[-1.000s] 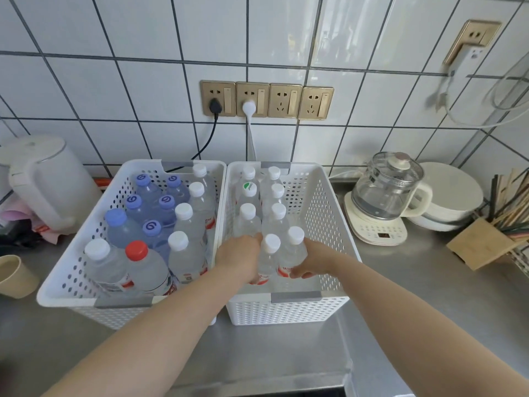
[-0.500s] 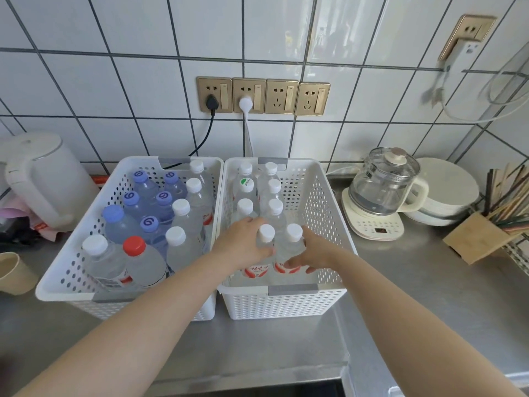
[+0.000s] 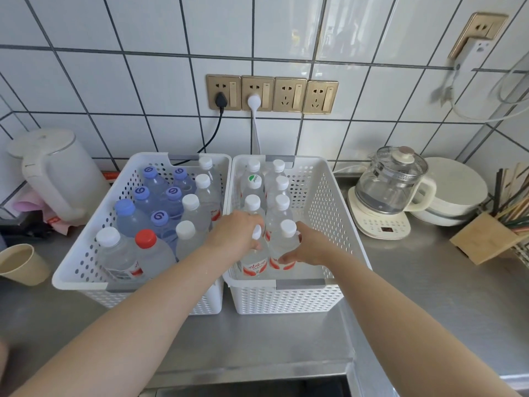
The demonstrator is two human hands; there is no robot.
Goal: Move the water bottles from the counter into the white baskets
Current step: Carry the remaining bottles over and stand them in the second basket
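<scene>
Two white perforated baskets stand side by side on the steel counter. The left basket (image 3: 83, 247) is packed with several bottles with blue, white and red caps. The right basket (image 3: 329, 213) holds two rows of white-capped bottles along its left side. My left hand (image 3: 234, 236) grips the front-left bottle (image 3: 254, 265) just below its cap. My right hand (image 3: 307, 247) wraps the neighbouring front bottle (image 3: 284, 245) from the right. Both bottles stand upright inside the right basket, near its front wall.
A white electric kettle (image 3: 54, 173) and a paper cup (image 3: 21, 263) sit left of the baskets. A glass kettle (image 3: 392, 184) on its base, a white round appliance (image 3: 455, 187) and a wooden utensil holder (image 3: 486, 239) stand at the right. Wall sockets with two plugged cords are behind.
Both hands have lowered the two front bottles slightly deeper into the right basket; my view has shifted a little closer. The grip on both bottles is unchanged.
</scene>
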